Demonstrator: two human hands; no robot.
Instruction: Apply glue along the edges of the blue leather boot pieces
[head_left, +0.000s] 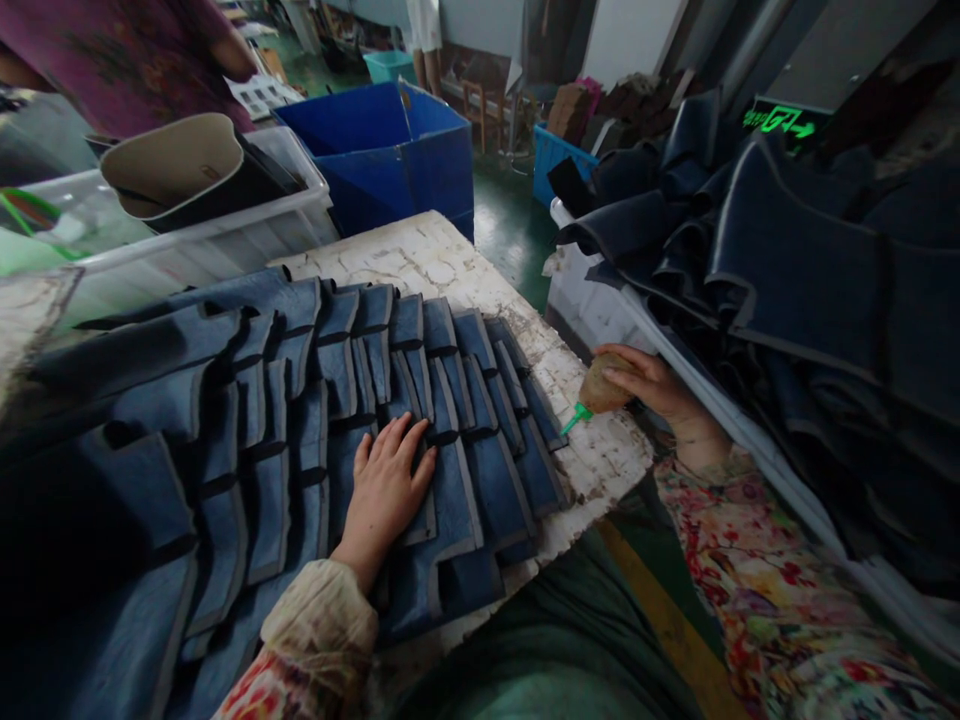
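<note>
Several dark blue denim-like cut pieces (300, 400) lie overlapped in a fan across a worn white board (600, 455). My left hand (386, 485) rests flat on the pieces near the board's front, fingers stretched out together. My right hand (652, 385) is closed round a small brownish glue bottle (600, 390) with a green nozzle. The nozzle points down-left at the right end of the row of pieces.
A tall heap of the same dark blue pieces (787, 260) fills a white bin at my right. A clear plastic tub (187, 230) holding a boot-shaped part stands at the back left, beside another person in purple (120, 50). Blue crates (390, 150) stand on the green floor behind.
</note>
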